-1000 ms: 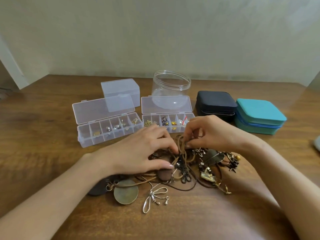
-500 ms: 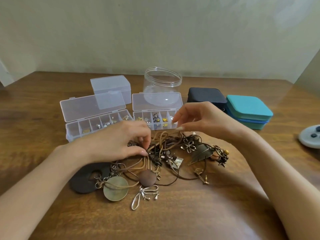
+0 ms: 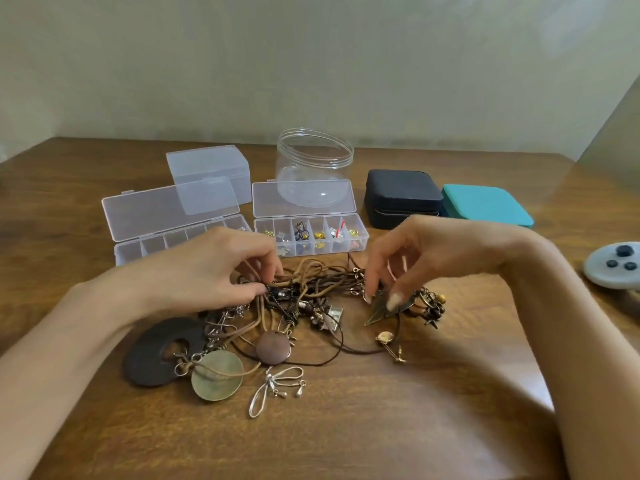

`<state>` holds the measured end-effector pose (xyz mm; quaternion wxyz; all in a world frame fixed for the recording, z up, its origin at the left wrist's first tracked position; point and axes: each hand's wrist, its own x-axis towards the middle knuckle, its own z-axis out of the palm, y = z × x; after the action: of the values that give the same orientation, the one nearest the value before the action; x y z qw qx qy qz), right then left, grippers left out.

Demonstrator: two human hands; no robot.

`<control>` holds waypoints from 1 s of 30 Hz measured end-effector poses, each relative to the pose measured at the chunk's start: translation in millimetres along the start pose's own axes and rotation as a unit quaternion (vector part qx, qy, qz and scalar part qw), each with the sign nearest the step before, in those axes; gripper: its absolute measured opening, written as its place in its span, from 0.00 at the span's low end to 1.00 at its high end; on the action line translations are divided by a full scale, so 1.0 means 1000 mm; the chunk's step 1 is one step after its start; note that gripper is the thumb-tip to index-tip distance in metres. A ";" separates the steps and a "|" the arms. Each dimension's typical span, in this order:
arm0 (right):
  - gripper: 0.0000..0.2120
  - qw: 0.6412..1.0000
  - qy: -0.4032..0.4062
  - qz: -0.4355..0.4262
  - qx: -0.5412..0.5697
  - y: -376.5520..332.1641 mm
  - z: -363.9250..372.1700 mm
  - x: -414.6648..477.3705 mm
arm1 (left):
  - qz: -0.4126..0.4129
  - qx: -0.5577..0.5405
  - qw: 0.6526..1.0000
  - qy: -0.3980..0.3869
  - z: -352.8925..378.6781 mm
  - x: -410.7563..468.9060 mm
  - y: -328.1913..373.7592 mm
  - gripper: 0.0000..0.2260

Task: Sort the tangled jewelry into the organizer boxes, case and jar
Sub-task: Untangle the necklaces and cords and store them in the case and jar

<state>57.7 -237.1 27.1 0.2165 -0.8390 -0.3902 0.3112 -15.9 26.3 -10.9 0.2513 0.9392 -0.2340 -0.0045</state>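
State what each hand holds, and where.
Left hand pinches the brown cords at the tangle's left edge; right hand pinches the leaf pendant at its upper end.

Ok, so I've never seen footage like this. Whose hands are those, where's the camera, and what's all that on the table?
There is no machine here. A person wears one camera on the head, and it looks down at their own two bare hands. The left hand pinches brown leather cords in a tangle of jewelry. The right hand pinches a leaf-shaped pendant.

On the wooden table, behind the tangle, are:
- the left organizer box, open
- the right organizer box, open, with small pieces in its compartments
- a closed clear box
- an open clear jar
- a dark case and a teal case, both shut
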 end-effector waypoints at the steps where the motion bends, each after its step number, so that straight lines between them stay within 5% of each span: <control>1: 0.12 0.998 -0.056 0.018 -0.013 -0.004 0.001 -0.003 | 0.004 0.007 1.000 -0.002 0.001 0.001 0.001 0.10; 4: 0.14 0.983 -0.125 0.080 -0.104 -0.017 0.015 -0.001 | 0.017 0.010 1.000 0.012 0.003 0.002 0.003 0.09; 8: 0.10 0.976 -0.080 0.090 -0.179 -0.025 0.026 0.002 | 0.051 0.032 0.991 0.121 0.005 0.005 0.005 0.06; 12: 0.07 0.983 -0.065 0.097 -0.141 -0.020 0.024 0.003 | 0.075 0.003 0.978 0.195 0.010 0.008 0.015 0.07; 18: 0.05 0.993 0.050 0.005 0.104 -0.016 0.011 -0.002 | 0.094 -0.094 0.975 0.176 0.029 0.004 0.038 0.12; 22: 0.07 0.923 0.091 -0.045 0.372 -0.021 0.021 0.014 | 0.064 -0.082 0.978 0.183 0.042 0.005 0.042 0.26; 26: 0.08 0.884 0.154 -0.056 0.439 -0.024 0.037 0.031 | 0.046 -0.151 0.945 0.288 0.042 0.006 0.044 0.22; 30: 0.08 0.868 0.170 -0.043 0.465 -0.021 0.043 0.036 | 0.099 -0.050 0.940 0.323 0.039 0.007 0.040 0.14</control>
<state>35.6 -190.8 -3.7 0.6579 -0.6632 -0.1932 0.3000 -32.1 -25.2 -25.1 0.3594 0.8486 -0.2312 0.3120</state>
